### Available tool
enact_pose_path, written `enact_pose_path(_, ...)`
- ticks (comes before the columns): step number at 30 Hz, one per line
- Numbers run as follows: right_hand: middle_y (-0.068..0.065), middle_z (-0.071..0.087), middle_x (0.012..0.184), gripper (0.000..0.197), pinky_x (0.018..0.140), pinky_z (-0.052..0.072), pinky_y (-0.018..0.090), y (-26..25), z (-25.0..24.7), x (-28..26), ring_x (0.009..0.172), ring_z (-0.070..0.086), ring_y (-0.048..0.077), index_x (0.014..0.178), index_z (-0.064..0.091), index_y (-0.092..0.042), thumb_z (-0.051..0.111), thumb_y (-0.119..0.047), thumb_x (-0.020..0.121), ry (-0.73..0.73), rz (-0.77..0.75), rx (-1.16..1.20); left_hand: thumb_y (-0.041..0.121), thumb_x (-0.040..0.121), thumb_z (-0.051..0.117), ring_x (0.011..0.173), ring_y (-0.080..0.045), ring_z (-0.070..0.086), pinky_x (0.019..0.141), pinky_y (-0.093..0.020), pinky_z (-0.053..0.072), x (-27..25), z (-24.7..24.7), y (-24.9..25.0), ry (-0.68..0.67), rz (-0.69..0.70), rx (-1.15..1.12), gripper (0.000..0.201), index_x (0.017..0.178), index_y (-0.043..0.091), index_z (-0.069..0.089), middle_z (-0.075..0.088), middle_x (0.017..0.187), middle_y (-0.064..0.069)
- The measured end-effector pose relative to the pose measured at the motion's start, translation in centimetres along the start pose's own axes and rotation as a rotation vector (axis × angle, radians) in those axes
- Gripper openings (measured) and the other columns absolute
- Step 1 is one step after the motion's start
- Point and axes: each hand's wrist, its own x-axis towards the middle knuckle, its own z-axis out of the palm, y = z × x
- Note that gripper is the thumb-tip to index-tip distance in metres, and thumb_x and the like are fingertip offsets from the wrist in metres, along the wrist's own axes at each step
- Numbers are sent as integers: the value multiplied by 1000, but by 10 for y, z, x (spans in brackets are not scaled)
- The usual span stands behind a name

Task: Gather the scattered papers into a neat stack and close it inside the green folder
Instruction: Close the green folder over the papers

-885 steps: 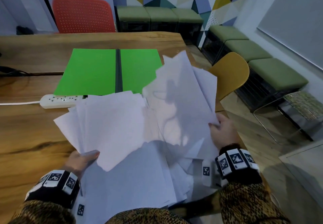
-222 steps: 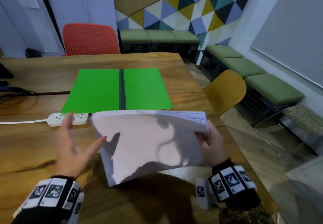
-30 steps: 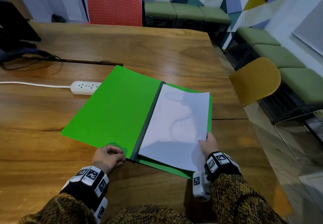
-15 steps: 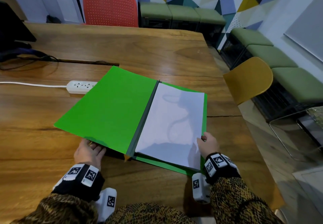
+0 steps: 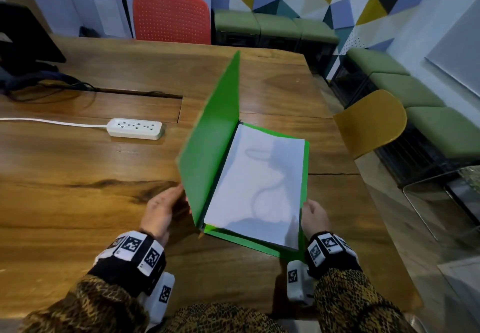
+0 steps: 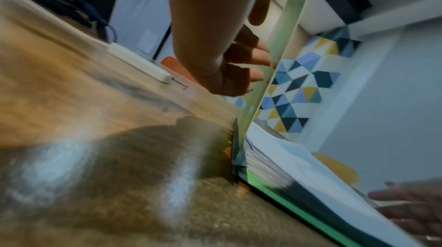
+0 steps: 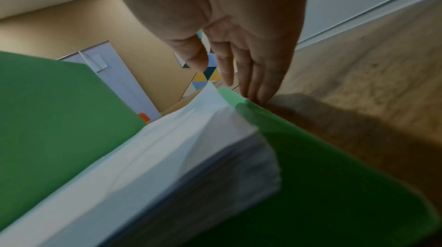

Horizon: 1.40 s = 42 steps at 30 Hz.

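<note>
The green folder [image 5: 207,145] lies on the wooden table [image 5: 78,202] with its left cover raised almost upright. A neat white paper stack [image 5: 259,182] rests on its flat right half. My left hand [image 5: 163,208] is behind the raised cover near its lower corner. In the left wrist view its fingertips [image 6: 256,58] touch the cover's [image 6: 275,52] outer face and nothing is gripped. My right hand [image 5: 313,215] sits at the folder's right edge. Its straight fingers [image 7: 253,80] touch the green rim [image 7: 311,156] beside the stack [image 7: 191,147].
A white power strip [image 5: 135,128] with its cable lies to the left of the folder. Dark cables and a monitor base [image 5: 26,47] sit at the far left. A red chair [image 5: 171,17] stands behind the table and a yellow chair [image 5: 371,122] at its right edge.
The folder's left cover has swung up from nearly flat to almost upright, with my left hand following behind it. The right hand has stayed at the folder's right edge.
</note>
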Motion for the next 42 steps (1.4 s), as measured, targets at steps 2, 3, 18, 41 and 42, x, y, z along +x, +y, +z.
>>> enact_pose_path(2,17,58,100,33,68,40,29,8,-2,-2,75,50,22,103,56,-8,31,-29,98,24,57,79,6,91,48,59,-4,66,54,-13,52,3,4,-7,-100,56,121,28,77,12,71,72,58,8)
enact_pose_path(3,18,57,97,36,69,43,30,11,-3,-2,76,51,23,97,55,-7,31,-33,97,30,99,140,2,90,49,60,-3,66,59,-14,51,4,6,-9,-140,82,187,32,74,16,74,72,58,10)
enact_pose_path(18,17,45,139,43,107,35,40,20,-10,-22,121,46,27,129,45,-2,29,-28,99,-234,82,120,18,84,62,117,-25,57,100,-32,44,23,10,-32,-181,33,1028,44,127,13,54,60,129,-9)
enact_pose_path(41,6,23,154,56,113,22,37,-54,41,21,140,25,25,145,20,-16,28,-43,96,-346,-123,-36,54,94,22,135,-33,34,107,-46,28,39,-9,3,69,-265,200,61,144,19,28,40,145,-19)
enact_pose_path(42,6,23,155,57,114,21,37,-56,40,20,141,24,24,145,20,-16,26,-44,96,-343,-118,-8,58,93,18,135,-34,34,108,-46,28,38,-10,6,77,-287,162,64,144,20,29,40,145,-21)
